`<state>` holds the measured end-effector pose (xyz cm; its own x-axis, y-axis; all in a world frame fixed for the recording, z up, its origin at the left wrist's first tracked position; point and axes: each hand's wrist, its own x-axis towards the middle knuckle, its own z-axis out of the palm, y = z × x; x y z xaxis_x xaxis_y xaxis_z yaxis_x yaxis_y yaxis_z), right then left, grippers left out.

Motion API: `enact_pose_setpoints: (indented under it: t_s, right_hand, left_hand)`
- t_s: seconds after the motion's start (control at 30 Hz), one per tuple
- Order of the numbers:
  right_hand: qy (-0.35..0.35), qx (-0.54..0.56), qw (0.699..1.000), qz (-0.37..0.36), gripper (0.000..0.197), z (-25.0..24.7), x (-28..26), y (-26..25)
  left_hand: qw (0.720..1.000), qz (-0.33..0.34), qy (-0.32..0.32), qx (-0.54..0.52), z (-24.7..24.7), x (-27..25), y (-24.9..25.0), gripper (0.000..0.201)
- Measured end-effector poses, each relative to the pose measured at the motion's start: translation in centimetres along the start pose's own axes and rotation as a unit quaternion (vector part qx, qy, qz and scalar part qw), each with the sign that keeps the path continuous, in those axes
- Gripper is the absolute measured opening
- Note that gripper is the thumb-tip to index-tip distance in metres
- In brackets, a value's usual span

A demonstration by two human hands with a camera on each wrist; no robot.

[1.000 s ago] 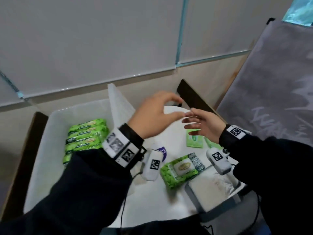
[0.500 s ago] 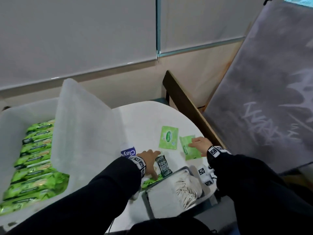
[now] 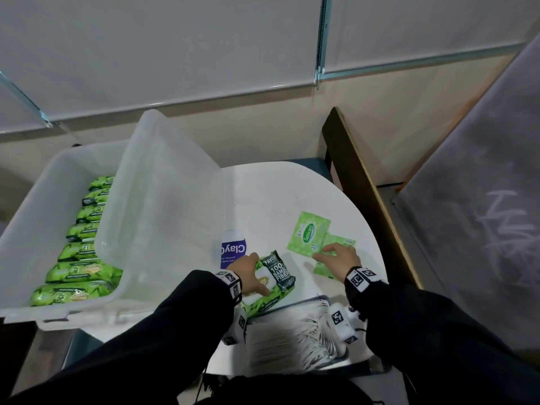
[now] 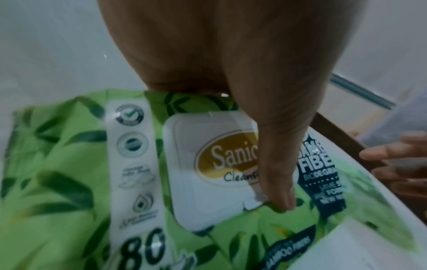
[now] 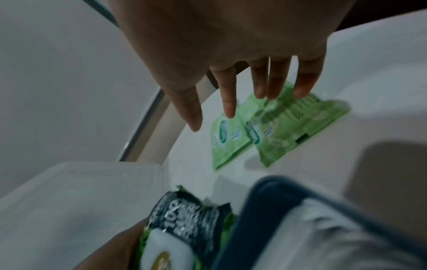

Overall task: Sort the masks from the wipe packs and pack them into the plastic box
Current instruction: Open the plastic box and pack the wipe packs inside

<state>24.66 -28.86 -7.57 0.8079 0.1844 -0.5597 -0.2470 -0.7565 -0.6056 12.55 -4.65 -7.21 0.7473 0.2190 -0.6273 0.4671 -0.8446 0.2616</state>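
Note:
A large green wipe pack [image 3: 277, 280] lies on the white round table [image 3: 271, 194]. My left hand [image 3: 257, 273] grips it, with the thumb [image 4: 277, 173] across its white flip lid [image 4: 208, 164] and the fingers over its far edge. Straight fingertips [image 5: 302, 91] of my right hand [image 3: 331, 255] rest on a small green sachet [image 3: 340, 244]. That sachet overlaps a second sachet [image 3: 308, 233]. The clear plastic box [image 3: 43, 206] at the left holds several green wipe packs [image 3: 79, 270]. White masks [image 3: 286, 334] fill a tray at the table's near edge.
The box's clear lid [image 3: 163, 194] leans up between box and table. A purple card [image 3: 232, 249] lies by the lid. A dark wooden board [image 3: 359, 182] and a grey panel [image 3: 482, 200] stand at the right. Wall lies behind.
Both hands came down from the air to the table. The left hand took hold of the large wipe pack, and the right hand's fingers landed on the small sachet.

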Motion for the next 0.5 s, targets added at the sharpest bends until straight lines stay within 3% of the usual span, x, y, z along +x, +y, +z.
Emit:
enact_pose_setpoints:
  t_s: [0.1,0.2,0.27,0.33,0.37,0.47,0.5]
  right_hand:
    - [-0.057,0.105,0.991,-0.051,0.061,0.7,-1.7,-3.4]
    - [-0.116,0.232,0.965,-0.038,0.091,1.4,-3.5,-6.6]
    - [-0.118,0.312,0.942,-0.036,0.099,1.8,-4.5,-8.6]
    - [-0.074,0.347,0.934,-0.046,0.101,1.5,-5.4,-10.7]
    - [-0.059,0.360,0.930,-0.050,0.095,1.1,-6.0,-11.9]
    - [-0.065,0.419,0.902,-0.084,0.037,-0.2,-8.5,-15.5]
    - [-0.060,0.431,0.894,-0.104,0.027,-0.7,-9.7,-16.8]
  left_hand:
    - [0.996,0.007,0.059,-0.070,-1.1,-0.5,0.5,0.081]
    - [0.964,0.031,0.155,-0.214,-3.6,-1.8,1.8,0.068]
    - [0.924,0.055,0.207,-0.317,-5.7,-3.1,2.8,0.076]
    - [0.892,0.079,0.253,-0.366,-7.8,-4.6,3.5,0.090]
    - [0.879,0.090,0.276,-0.379,-8.8,-5.4,3.7,0.094]
    - [0.853,0.124,0.341,-0.375,-11.8,-8.4,4.0,0.100]
    - [0.851,0.140,0.360,-0.356,-12.6,-9.4,4.0,0.099]
